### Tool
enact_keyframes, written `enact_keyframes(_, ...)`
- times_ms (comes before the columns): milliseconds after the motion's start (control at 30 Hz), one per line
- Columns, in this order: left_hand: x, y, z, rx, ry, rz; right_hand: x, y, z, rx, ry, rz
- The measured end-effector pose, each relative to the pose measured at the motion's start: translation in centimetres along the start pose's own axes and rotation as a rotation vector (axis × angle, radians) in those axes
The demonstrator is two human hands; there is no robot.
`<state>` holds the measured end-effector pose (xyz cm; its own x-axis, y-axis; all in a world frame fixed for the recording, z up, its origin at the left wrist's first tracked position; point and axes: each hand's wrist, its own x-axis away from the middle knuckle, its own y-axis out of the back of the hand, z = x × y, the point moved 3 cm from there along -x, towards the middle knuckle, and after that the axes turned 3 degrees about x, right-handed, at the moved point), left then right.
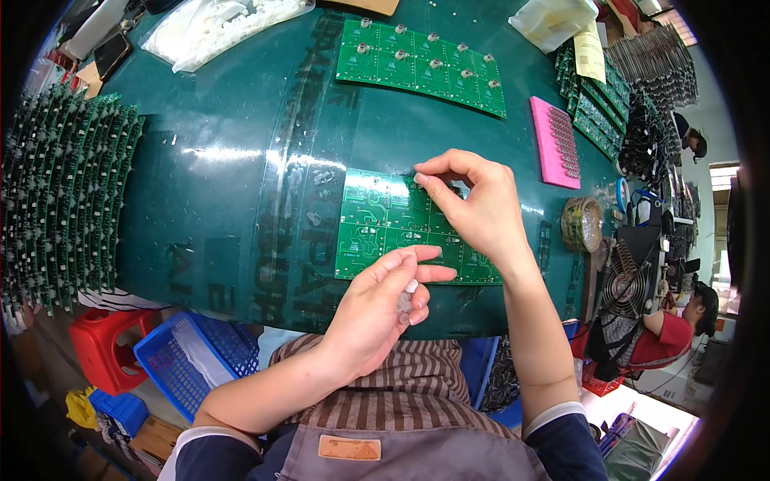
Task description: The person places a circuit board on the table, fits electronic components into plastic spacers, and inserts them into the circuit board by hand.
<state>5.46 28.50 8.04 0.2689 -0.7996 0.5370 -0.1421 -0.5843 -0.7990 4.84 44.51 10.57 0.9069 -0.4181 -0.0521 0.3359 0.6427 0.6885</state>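
Observation:
A green circuit board [361, 220] lies flat on the table in front of me, partly covered by both hands. My right hand [485, 204] reaches over its far edge with thumb and forefinger pinched together. Whatever sits between those fingertips is too small to make out. Above the near edge of the board, my left hand [373, 301] is turned partly upward. Its curled fingers hold several small white and translucent plastic pieces [406, 303], while two fingers stretch out to the right. Farther off lies a second green board [417, 68] with two rows of small upright parts on it.
A bag of white pieces [216, 32] lies at the far left. Many boards [68, 196] stand stacked at the left edge. A pink foam block with pins [555, 143] and a tape roll [581, 224] are at right. Another person [672, 333] sits beyond the table.

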Motion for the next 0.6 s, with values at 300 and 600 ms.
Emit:
enact_keyframes(300, -0.1, 0.0, -0.2, -0.077, 0.007, -0.014, 0.5, -0.5, -0.7, -0.05, 0.055, -0.077)
enact_keyframes(600, -0.2, 0.2, -0.3, 0.069, 0.034, 0.032, 1.7, -1.0, -0.6, -0.012, 0.189, -0.16)
